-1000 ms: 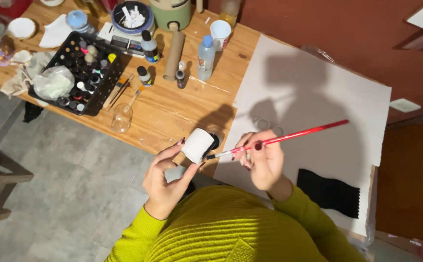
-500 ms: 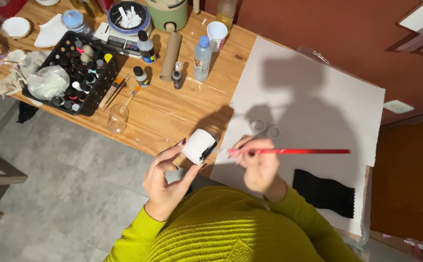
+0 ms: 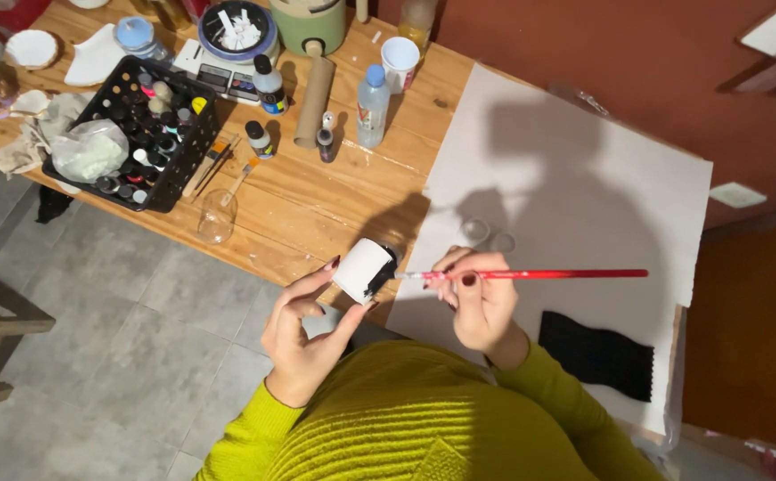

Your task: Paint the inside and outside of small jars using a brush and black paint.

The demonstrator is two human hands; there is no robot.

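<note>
Head view looks down on a wooden counter beside grey floor tiles and a reddish wall. A large white sheet covers its right part; a black crate of paint bottles, a water bottle and a cardboard tube stand farther back. The left hand pinches a small white cup at the counter's near edge; the right hand grips a red brush, tip touching the cup.
</note>
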